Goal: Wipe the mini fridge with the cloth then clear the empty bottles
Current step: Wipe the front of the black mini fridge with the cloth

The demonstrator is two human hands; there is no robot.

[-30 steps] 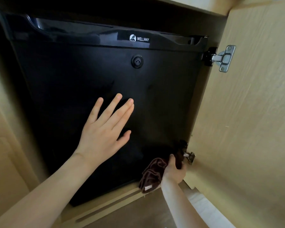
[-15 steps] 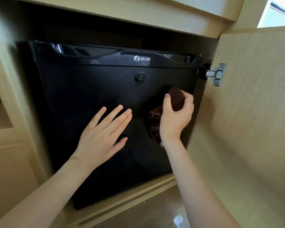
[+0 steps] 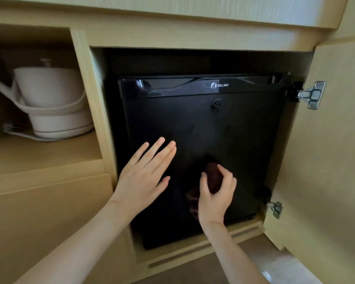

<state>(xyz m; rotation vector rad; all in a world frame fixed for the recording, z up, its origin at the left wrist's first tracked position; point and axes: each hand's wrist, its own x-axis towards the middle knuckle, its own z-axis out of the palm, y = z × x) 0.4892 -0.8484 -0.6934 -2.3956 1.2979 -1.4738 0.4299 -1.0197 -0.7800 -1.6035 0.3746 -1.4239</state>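
Inspector: Moved since last check: right hand (image 3: 215,193) dropped from upper right of black glossy mini fridge (image 3: 244,140) to lower centre of frame.
Clerk: Holding?
Inspector: It grips crumpled dark-brown cloth (image 3: 213,177) against the fridge front. Left hand (image 3: 143,177) lies flat alongside, outspread.

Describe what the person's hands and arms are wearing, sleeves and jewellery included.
Nothing worn shows. The left hand and the right hand are bare: no gloves, rings, watch or bracelet. Above both wrists no sleeve or cuff comes into view, right down to the frame's lower edge.
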